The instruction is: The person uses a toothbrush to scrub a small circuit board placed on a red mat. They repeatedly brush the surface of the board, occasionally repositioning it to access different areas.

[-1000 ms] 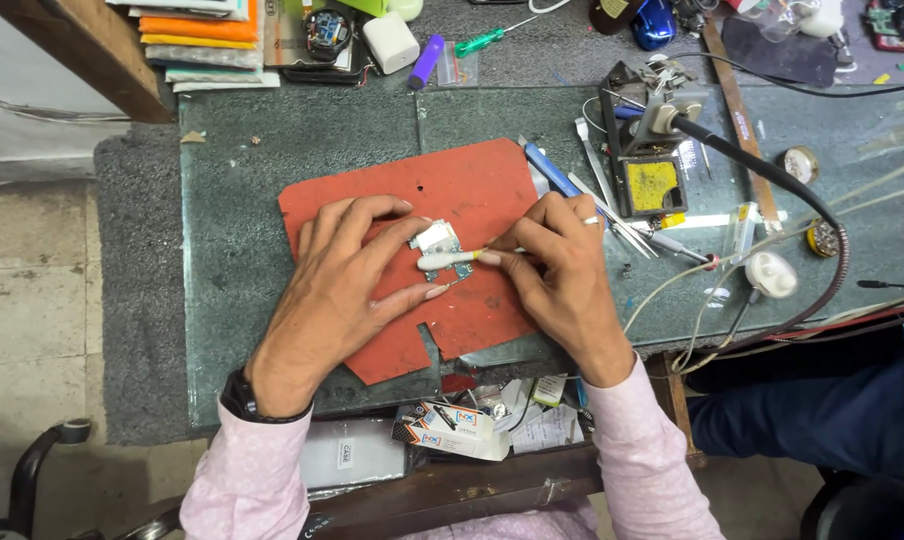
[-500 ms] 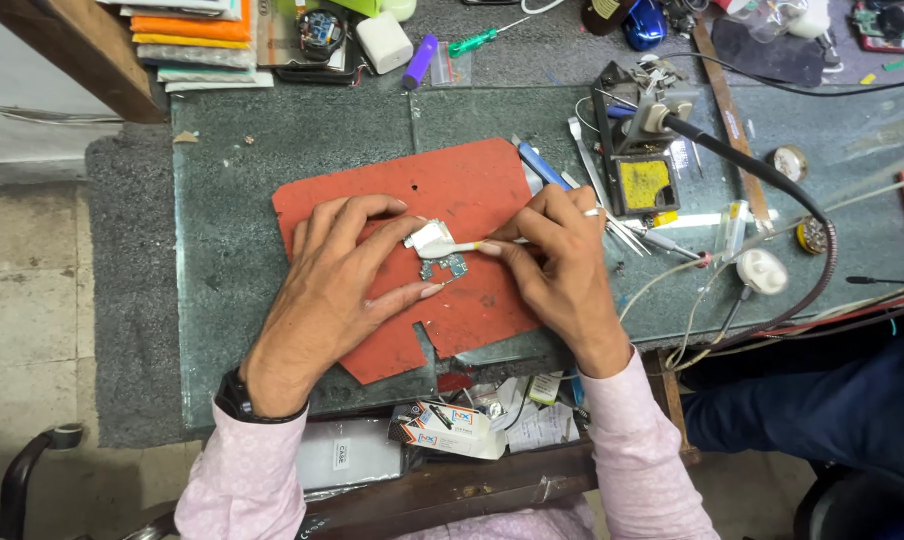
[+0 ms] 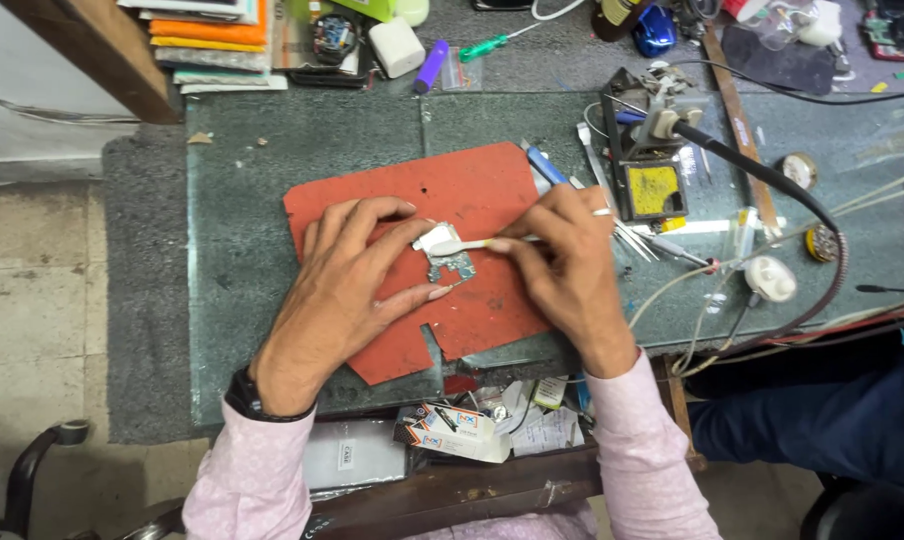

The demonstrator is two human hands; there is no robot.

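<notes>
Pinning small circuit board (image 3: 454, 266) with left hand (image 3: 347, 285), right hand (image 3: 567, 260) pinching white brush (image 3: 462, 245), bristles indistinct.

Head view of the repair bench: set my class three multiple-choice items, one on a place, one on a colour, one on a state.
1. Where does the small circuit board lie?
A. on the red mat
B. on the stack of books
C. on the floor

2. What colour is the pad in the soldering stand?
A. blue
B. yellow
C. white

3. What is the right hand doing?
A. resting open and empty
B. gripping the soldering iron
C. holding a white brush to the board

Key: 1 A, the board sits on the mat beside the left hand. 2 B, the pad is yellow. 3 C, the fingers pinch the brush handle.
</notes>
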